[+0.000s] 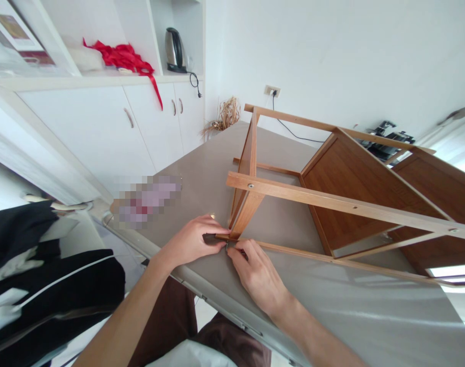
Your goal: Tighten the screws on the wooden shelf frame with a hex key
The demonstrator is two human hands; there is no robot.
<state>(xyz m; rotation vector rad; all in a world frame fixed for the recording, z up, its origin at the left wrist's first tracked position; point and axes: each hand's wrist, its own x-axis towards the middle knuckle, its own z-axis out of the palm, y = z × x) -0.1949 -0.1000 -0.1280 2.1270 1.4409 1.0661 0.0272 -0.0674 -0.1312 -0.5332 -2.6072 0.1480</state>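
Note:
A wooden shelf unit [312,196] with slatless brown panels lies on its side on the grey table [202,176]. My left hand [196,237] closes its thumb and fingers around the end of the unit's lowest rail [222,236], at the near left corner. Just to the right, my right hand [255,272] is pinched at the same corner, fingertips on a small metal screw [228,245] mostly hidden by them. A screw head [250,186] shows in the upper rail above. Both hands are close together, almost touching.
On the table's left lies a blurred-out item [148,199]. White cabinets [91,127] behind hold red ribbon [125,57] and a kettle [175,51]. Dried stalks [228,114] stand beyond the far edge. Dark clothing [72,285] is at lower left. Black appliances [389,140] sit behind the unit.

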